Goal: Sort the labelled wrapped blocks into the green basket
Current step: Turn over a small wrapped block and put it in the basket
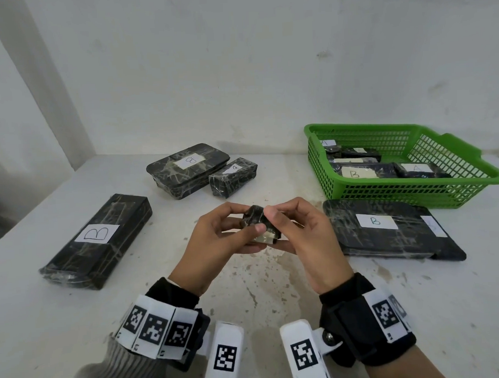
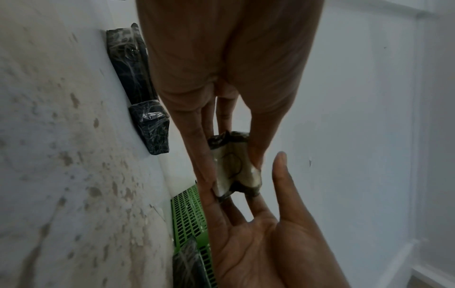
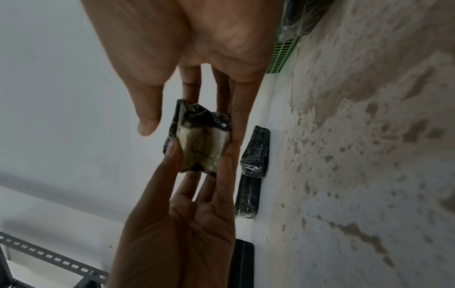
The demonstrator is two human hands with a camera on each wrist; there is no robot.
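While both hands, left [image 1: 216, 233] and right [image 1: 298, 229], pinch a small wrapped block [image 1: 260, 224] above the tabletop [image 1: 247, 289], a flat B block [image 1: 384, 228] lies against the green basket [image 1: 414, 187], with three blocks left.

The white worktop [image 1: 275, 287], stained with brownish flecks, carries a long black wrapped block marked B [image 1: 97, 241] on the left. Toward the back lies a flat block marked B [image 1: 188, 169] with a smaller block [image 1: 233, 176] just beside it. On the right stands the green basket [image 1: 400, 191]; in front of it lies a wide flat block marked B [image 1: 387, 228].
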